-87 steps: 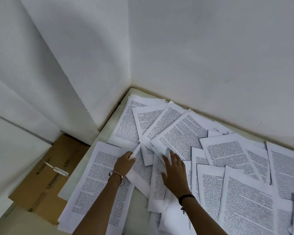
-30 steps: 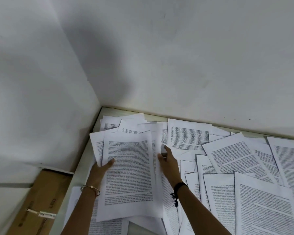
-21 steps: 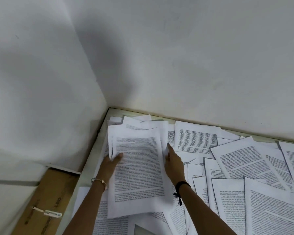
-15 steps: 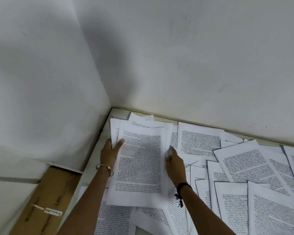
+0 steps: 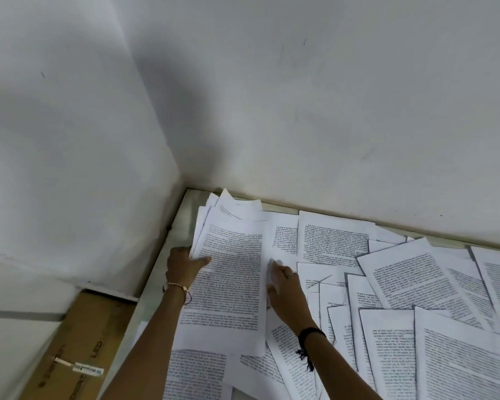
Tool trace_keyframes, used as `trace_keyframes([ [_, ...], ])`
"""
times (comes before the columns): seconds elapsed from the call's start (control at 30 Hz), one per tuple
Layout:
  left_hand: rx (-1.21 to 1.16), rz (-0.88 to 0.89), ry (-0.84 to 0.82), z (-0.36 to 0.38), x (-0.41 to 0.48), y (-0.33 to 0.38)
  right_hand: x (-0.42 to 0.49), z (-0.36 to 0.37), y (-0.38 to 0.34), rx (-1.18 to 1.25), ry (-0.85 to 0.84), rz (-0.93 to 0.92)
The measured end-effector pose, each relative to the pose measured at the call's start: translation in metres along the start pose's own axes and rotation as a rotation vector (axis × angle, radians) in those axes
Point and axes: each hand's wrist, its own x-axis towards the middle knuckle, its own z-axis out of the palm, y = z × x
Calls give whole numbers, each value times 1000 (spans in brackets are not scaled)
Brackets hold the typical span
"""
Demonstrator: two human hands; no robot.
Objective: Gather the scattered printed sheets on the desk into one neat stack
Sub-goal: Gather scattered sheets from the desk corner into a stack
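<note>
- The left hand (image 5: 182,267) has its grip clamped on the left edge of the gathered stack (image 5: 228,284): the thumb lies across the top page and the fingers are tucked out of sight beneath the edge.
- The right hand (image 5: 286,290) has no clamped grip. Its fingers are fairly straight and close together, and they press sideways against the stack's right edge. The fingertips are blurred.
- A thin metal bracelet (image 5: 179,285) circles the left wrist, and a black cord band (image 5: 311,333) with a frayed tail circles the right.
- The stack is thin white paper, matte, with dense black print in a justified block. Its top page lies flat, while the corners of the pages under it fan out unevenly at the far end.
- The stack sits in the far left corner of the tabletop (image 5: 182,220), lying over other pages near the person.
- Loose printed sheets (image 5: 416,278) cover the tabletop to the right. They are rectangular, overlap at many angles, and some edges carry dark photocopy borders.
- The bare strip of tabletop along the left edge is pale, smooth and faintly glossy.
- Two plain white walls (image 5: 329,111) meet at the corner behind the stack. They are matte, with a few small scuffs.
- A brown cardboard box (image 5: 78,342) lies below the left edge of the tabletop, flat-sided, with dark lettering and a small white label (image 5: 87,370).
</note>
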Motion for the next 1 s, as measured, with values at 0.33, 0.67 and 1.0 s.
trace_keyframes([
  [0.33,3,114,124,13,-13,43,-40,-2,19,-62,-89,-86],
  [0.67,-25,184,289,-55,-27,74,-43,-29,8,93,-233,37],
  [1.0,-538,43,-157,-50,-100,39,-63,-84,-13,1152,-379,208],
])
